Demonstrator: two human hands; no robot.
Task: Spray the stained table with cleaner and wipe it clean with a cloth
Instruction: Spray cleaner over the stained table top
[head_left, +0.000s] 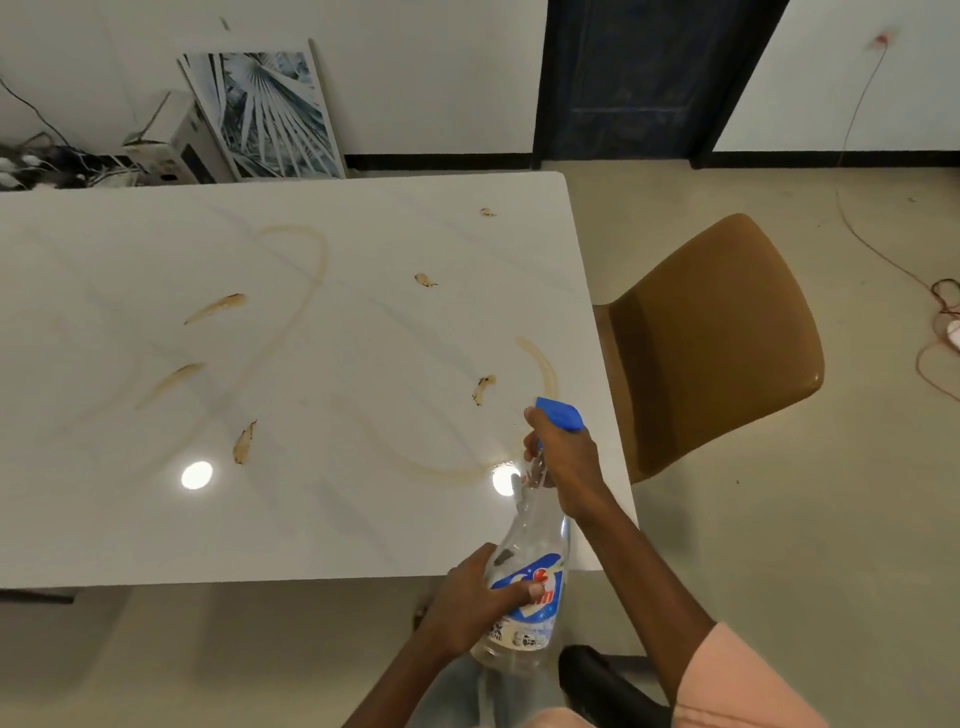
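My right hand (563, 457) is wrapped round the neck of the clear plastic spray bottle (530, 561), under its blue trigger head (560, 413), and my left hand (478, 603) is closed on the labelled lower body, holding it tilted over the near right corner of the white glossy table (311, 519). To spray well I judge the nozzle should point at the brown smears and curved rings (485, 387) ahead, with the left hand steadying the base (the bottle looks nearly empty, so tilt matters). My trigger finger is hidden behind the head, so I cannot tell whether it is squeezing; no cloth is visible, and the tan chair (717, 343) stands just beside the table.
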